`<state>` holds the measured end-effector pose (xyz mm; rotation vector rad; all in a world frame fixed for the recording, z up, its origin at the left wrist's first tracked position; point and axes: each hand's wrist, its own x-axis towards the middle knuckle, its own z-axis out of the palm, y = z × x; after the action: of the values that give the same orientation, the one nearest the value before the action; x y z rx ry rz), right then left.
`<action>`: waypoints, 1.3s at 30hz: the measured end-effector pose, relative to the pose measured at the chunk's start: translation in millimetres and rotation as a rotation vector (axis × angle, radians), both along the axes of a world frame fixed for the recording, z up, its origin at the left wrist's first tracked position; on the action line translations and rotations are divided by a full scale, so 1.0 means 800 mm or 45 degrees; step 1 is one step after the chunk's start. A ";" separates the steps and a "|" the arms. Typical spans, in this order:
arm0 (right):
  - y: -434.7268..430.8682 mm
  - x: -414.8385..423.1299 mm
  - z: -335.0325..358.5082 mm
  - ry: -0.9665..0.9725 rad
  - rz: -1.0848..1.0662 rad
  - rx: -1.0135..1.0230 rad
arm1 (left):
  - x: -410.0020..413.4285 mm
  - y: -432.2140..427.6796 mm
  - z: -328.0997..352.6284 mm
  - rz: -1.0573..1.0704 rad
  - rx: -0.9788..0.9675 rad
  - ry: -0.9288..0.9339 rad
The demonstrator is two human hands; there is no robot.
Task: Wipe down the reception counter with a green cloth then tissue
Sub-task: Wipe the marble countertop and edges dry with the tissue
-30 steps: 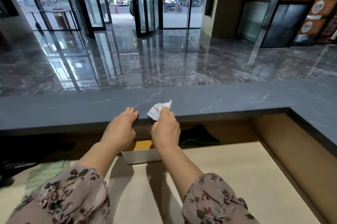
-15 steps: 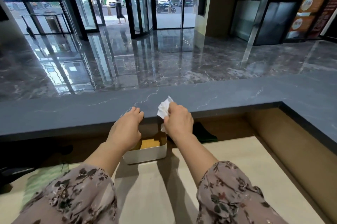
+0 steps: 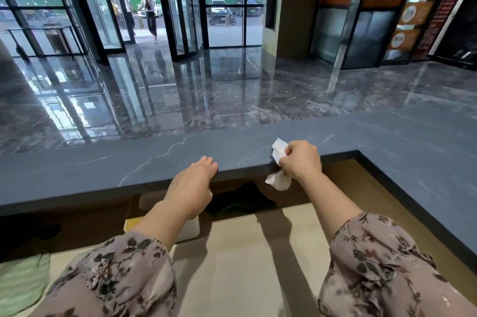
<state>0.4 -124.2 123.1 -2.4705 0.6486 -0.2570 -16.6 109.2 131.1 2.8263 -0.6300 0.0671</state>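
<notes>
The dark grey marble reception counter [image 3: 129, 169] runs across the view and turns a corner at the right. My right hand [image 3: 300, 161] is closed on a crumpled white tissue [image 3: 279, 150] and presses it against the counter's near edge; part of the tissue hangs below the edge. My left hand [image 3: 192, 187] rests flat with its fingers over the same edge, holding nothing. A green cloth [image 3: 20, 283] lies on the lower desk at the far left, away from both hands.
Below the counter is a pale wooden desk [image 3: 245, 265]. A white box [image 3: 191, 229] with something yellow inside sits under my left forearm, and a dark object [image 3: 242, 200] lies in the shadow behind it. Beyond the counter is a glossy lobby floor with glass doors.
My right hand has slid the tissue to the right along the counter's edge. My left hand has stayed on the edge.
</notes>
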 end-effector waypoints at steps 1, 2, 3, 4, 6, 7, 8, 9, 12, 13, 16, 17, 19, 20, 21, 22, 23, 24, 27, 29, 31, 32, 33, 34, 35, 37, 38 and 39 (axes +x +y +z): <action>-0.018 0.001 0.001 0.011 -0.015 0.000 | 0.001 -0.015 0.001 -0.016 0.000 -0.002; -0.036 0.001 0.003 0.031 -0.021 -0.014 | 0.002 -0.032 0.001 -0.028 -0.009 -0.005; -0.053 0.000 0.005 0.053 -0.030 -0.029 | 0.003 -0.049 0.003 -0.043 -0.018 -0.007; -0.071 -0.001 0.009 0.066 -0.041 -0.040 | 0.003 -0.066 0.004 -0.054 -0.028 -0.009; -0.109 -0.002 0.016 0.050 -0.077 -0.057 | 0.003 -0.101 0.007 -0.082 -0.047 -0.030; -0.132 -0.001 0.021 0.015 -0.101 -0.076 | 0.005 -0.120 0.008 -0.096 -0.061 -0.038; -0.149 -0.001 0.026 -0.025 -0.132 -0.112 | 0.005 -0.133 0.010 -0.114 -0.072 -0.048; -0.179 0.001 0.033 -0.052 -0.158 -0.157 | 0.008 -0.159 0.010 -0.118 -0.089 -0.050; -0.220 -0.001 0.044 0.004 -0.179 -0.288 | 0.009 -0.190 0.014 -0.107 -0.094 -0.052; -0.236 -0.001 0.045 0.080 -0.185 -0.333 | 0.010 -0.205 0.014 -0.106 -0.095 -0.061; -0.274 0.005 0.039 0.239 -0.175 -0.387 | 0.012 -0.243 0.013 -0.150 -0.101 -0.050; -0.282 0.008 0.035 0.235 -0.166 -0.363 | 0.013 -0.254 0.011 -0.164 -0.097 -0.042; -0.291 0.016 0.026 0.174 -0.154 -0.241 | 0.015 -0.269 0.008 -0.169 -0.093 -0.038; -0.295 0.020 0.022 0.113 -0.147 -0.148 | 0.016 -0.275 0.007 -0.160 -0.095 -0.035; -0.299 0.024 0.019 0.048 -0.131 -0.049 | 0.017 -0.281 0.006 -0.149 -0.098 -0.033; -0.302 0.027 0.018 0.008 -0.091 0.035 | 0.018 -0.286 0.005 -0.140 -0.098 -0.028; -0.305 0.027 0.018 -0.002 -0.034 0.105 | 0.019 -0.291 0.004 -0.130 -0.096 -0.022; -0.308 0.025 0.019 0.010 0.026 0.156 | 0.019 -0.295 0.004 -0.119 -0.099 -0.016; -0.314 0.018 0.021 0.095 0.264 0.192 | 0.024 -0.307 0.003 -0.086 -0.097 0.000; -0.316 0.014 0.019 0.129 0.373 0.064 | 0.028 -0.317 0.003 -0.066 -0.090 0.002; -0.316 0.015 0.014 0.113 0.452 -0.168 | 0.033 -0.328 0.001 -0.058 -0.096 -0.009; -0.315 0.017 0.012 0.099 0.484 -0.285 | 0.036 -0.334 -0.001 -0.051 -0.096 -0.004; -0.313 0.019 0.010 0.084 0.522 -0.366 | 0.038 -0.339 -0.003 -0.037 -0.093 0.013; -0.313 0.021 0.009 0.075 0.565 -0.417 | 0.041 -0.345 -0.004 -0.016 -0.088 0.040; -0.312 0.023 0.007 0.084 0.597 -0.441 | 0.043 -0.350 -0.006 0.012 -0.084 0.070; -0.318 0.025 0.005 0.085 0.633 -0.479 | 0.046 -0.359 -0.010 0.080 -0.089 0.116; -0.322 0.023 0.005 0.074 0.652 -0.503 | 0.047 -0.361 -0.012 0.106 -0.087 0.124; -0.327 0.021 0.005 0.068 0.656 -0.524 | 0.048 -0.363 -0.014 0.123 -0.083 0.127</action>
<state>17.1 -385.4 127.2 -2.9389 -0.0481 -0.1299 22.2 -181.2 119.6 2.7754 -0.4607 -0.0351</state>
